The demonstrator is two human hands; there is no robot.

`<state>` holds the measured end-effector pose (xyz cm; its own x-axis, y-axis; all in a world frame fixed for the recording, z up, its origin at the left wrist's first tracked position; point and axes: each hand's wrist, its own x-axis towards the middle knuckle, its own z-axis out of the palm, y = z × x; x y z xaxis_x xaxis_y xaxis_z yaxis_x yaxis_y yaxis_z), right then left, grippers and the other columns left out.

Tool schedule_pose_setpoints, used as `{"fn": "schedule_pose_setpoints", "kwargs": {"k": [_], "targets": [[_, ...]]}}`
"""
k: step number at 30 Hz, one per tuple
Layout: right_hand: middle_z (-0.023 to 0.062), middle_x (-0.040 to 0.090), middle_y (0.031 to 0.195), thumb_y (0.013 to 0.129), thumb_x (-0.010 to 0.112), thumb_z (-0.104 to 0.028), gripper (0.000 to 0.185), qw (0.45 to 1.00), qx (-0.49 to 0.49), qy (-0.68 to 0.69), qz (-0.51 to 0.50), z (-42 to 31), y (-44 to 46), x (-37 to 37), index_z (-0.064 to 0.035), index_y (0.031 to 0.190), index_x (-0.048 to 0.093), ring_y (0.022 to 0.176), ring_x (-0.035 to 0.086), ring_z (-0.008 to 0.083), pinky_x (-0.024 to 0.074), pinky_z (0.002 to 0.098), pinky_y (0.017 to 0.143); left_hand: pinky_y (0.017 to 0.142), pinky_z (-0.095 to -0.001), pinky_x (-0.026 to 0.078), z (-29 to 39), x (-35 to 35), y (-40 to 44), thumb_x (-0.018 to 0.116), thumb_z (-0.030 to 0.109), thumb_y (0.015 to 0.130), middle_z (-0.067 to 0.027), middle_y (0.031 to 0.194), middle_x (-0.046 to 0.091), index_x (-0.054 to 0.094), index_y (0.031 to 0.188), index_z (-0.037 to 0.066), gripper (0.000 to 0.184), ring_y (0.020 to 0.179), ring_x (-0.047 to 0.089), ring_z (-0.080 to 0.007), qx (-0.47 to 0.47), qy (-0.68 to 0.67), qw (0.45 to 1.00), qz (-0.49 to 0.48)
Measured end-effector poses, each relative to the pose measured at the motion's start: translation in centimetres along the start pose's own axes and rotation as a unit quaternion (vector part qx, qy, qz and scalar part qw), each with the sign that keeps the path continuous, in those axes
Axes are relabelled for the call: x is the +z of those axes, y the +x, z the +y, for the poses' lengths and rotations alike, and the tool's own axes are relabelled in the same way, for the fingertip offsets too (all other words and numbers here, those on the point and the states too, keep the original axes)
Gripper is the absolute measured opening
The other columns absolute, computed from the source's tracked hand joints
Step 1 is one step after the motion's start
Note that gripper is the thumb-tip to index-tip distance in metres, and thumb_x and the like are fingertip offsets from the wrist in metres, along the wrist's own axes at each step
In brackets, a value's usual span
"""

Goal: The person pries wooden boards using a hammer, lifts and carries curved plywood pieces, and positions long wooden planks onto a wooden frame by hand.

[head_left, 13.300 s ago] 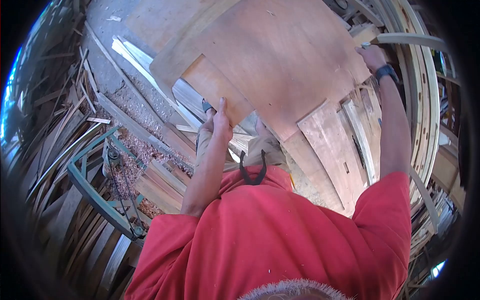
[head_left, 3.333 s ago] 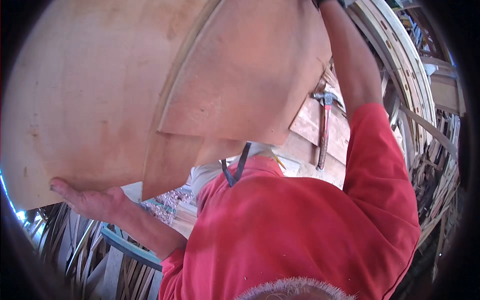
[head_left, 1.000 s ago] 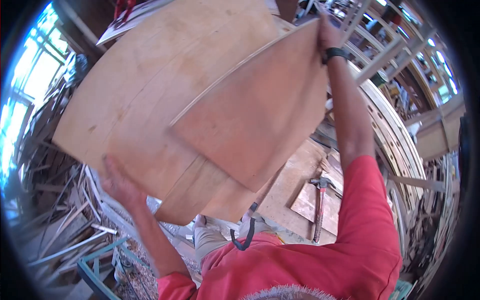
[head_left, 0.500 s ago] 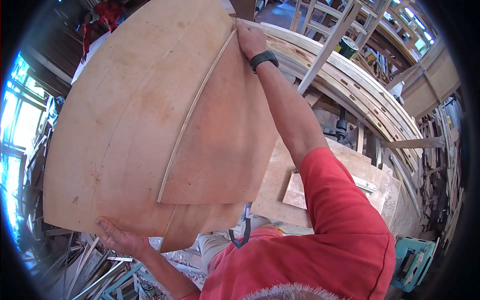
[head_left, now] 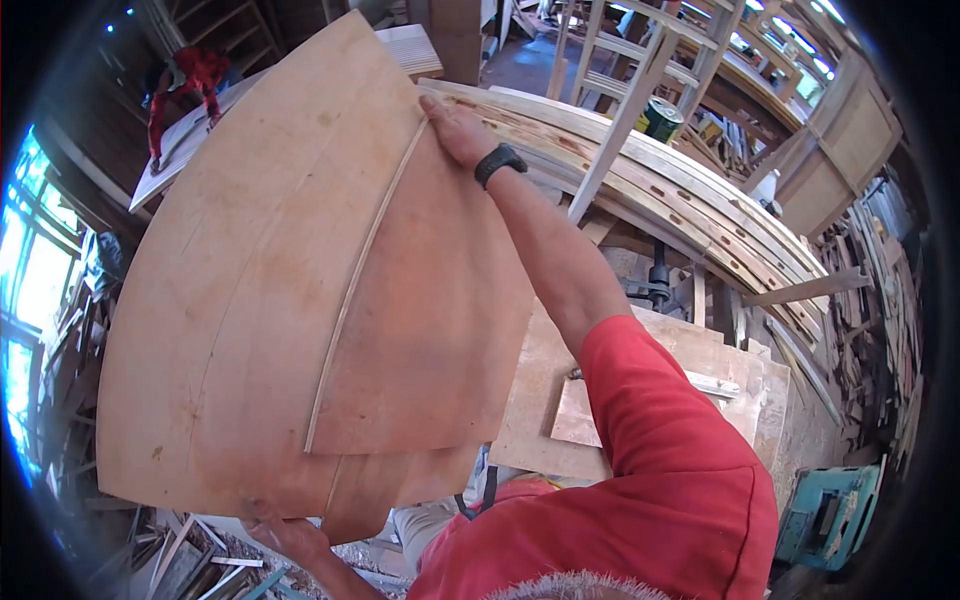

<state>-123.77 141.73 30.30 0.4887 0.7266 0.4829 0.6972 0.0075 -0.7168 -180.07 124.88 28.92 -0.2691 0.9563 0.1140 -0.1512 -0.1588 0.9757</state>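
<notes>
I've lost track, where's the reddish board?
In the head view, the reddish board is left of centre, overlapping the larger pale board, its top at the right hand.

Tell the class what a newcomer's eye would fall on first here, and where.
The curved-edged wooden sheets filling much of the left half come first, held by the left hand at the bottom edge and the right hand near the top. Next come long, slotted, curving beams sweeping across the upper right, then a co-worker in red bending over a pale board at upper left.

Glaring windows (head_left: pixel 38 262), dark curved edges
</notes>
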Motion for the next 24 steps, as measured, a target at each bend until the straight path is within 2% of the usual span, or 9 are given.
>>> {"fn": "schedule_pose_setpoints", "kwargs": {"k": [2,4,7,9,14,16,19,21,24], "targets": [[0.0317,0.066,0.108,0.095,0.028,-0.073,0.088,0.999,0.038,-0.001,-0.003,-1.3,-0.2,0.0,0.0043,0.105,0.071,0.108,0.061,0.0462,0.0439,0.047,0.099,0.106,-0.0437,0.043,1.2,2.3,-0.7,0.07,0.041,0.09,-0.0194,0.134,0.052,0.048,0.13,-0.005,0.065,0.121,0.052,-0.0301,-0.017,0.011,0.999,0.028],[0.0319,0.066,0.108,0.096,0.029,-0.071,0.087,0.997,0.075,0.0,-0.007,-3.1,-0.5,0.5,0.0038,0.104,0.071,0.108,0.061,0.046,0.0439,0.0473,0.099,0.108,-0.0439,0.041,1.6,3.8,-0.9,0.064,0.045,0.094,-0.0217,0.144,0.046,0.041,0.143,-0.007,0.076,0.127,0.05,-0.0327,-0.05,0.095,0.979,0.173],[0.0327,0.067,0.098,0.097,0.035,-0.066,0.081,0.997,0.067,-0.018,0.034,-6.3,-1.1,0.6,0.0056,0.094,0.072,0.1,0.063,0.0454,0.0454,0.0484,0.093,0.111,-0.0439,0.038,1.7,3.7,-1.3,0.061,0.05,0.094,-0.0231,0.147,0.042,0.038,0.144,-0.009,0.08,0.13,0.047,-0.0332,-0.031,0.1,0.973,0.204],[0.0334,0.066,0.093,0.098,0.035,-0.064,0.081,0.998,0.052,-0.012,0.02,-8.6,-1.5,0.8,0.0069,0.085,0.071,0.095,0.063,0.0465,0.0463,0.0507,0.088,0.112,-0.0438,0.036,0.6,-0.1,-0.4,0.06,0.049,0.095,-0.0233,0.148,0.041,0.038,0.145,-0.009,0.08,0.131,0.045,-0.0325,-0.029,0.086,0.976,0.197],[0.0308,0.066,0.088,0.098,0.037,-0.061,0.074,0.997,-0.006,0.037,0.065,-12.9,-2.1,1.1,0.0025,0.083,0.072,0.089,0.063,0.0471,0.0476,0.052,0.082,0.115,-0.0445,0.033,4.5,-2.4,1.3,0.055,0.051,0.097,-0.0207,0.152,0.037,0.037,0.148,-0.004,0.077,0.134,0.042,-0.0314,0.006,0.064,0.981,0.185],[0.0296,0.066,0.086,0.098,0.038,-0.06,0.072,0.994,-0.022,0.051,0.091,-13.8,-2.5,0.6,0.0007,0.082,0.072,0.087,0.063,0.0473,0.0478,0.0522,0.08,0.096,-0.0441,0.049,6.8,-2.1,1.0,0.062,0.049,0.092,-0.028,0.122,0.058,0.056,0.127,-0.014,0.072,0.107,0.057,-0.0325,0.089,0.158,0.95,0.256],[0.0272,0.067,0.086,0.099,0.04,-0.057,0.066,0.995,0.022,0.073,0.064,-17.4,-3.8,-1.7,-0.0015,0.08,0.071,0.081,0.063,0.0447,0.0478,0.0518,0.075,0.089,-0.0488,0.049,7.7,-6.1,1.6,0.052,0.051,0.095,-0.0341,0.116,0.059,0.057,0.119,-0.018,0.073,0.102,0.057,-0.0375,0.123,0.191,0.936,0.269],[0.0274,0.066,0.078,0.096,0.044,-0.061,0.07,0.989,0.019,0.113,0.095,-18.5,-5.0,-2.1,-0.002,0.07,0.071,0.075,0.064,0.0461,0.0494,0.0537,0.073,0.096,-0.0481,0.046,7.7,-6.1,2.3,0.052,0.052,0.096,-0.0301,0.125,0.053,0.052,0.127,-0.012,0.071,0.11,0.053,-0.0363,0.13,0.157,0.945,0.257],[0.0216,0.062,0.062,0.101,0.045,-0.038,0.052,0.93,-0.246,-0.06,0.267,-17.4,-4.3,0.4,-0.0013,0.073,0.068,0.06,0.062,0.0429,0.0491,0.0501,0.06,0.115,-0.046,0.034,8.6,-9.4,1.2,0.051,0.053,0.098,-0.0179,0.153,0.036,0.035,0.151,0.003,0.074,0.134,0.041,-0.0326,0.165,0.08,0.942,0.282]]}}
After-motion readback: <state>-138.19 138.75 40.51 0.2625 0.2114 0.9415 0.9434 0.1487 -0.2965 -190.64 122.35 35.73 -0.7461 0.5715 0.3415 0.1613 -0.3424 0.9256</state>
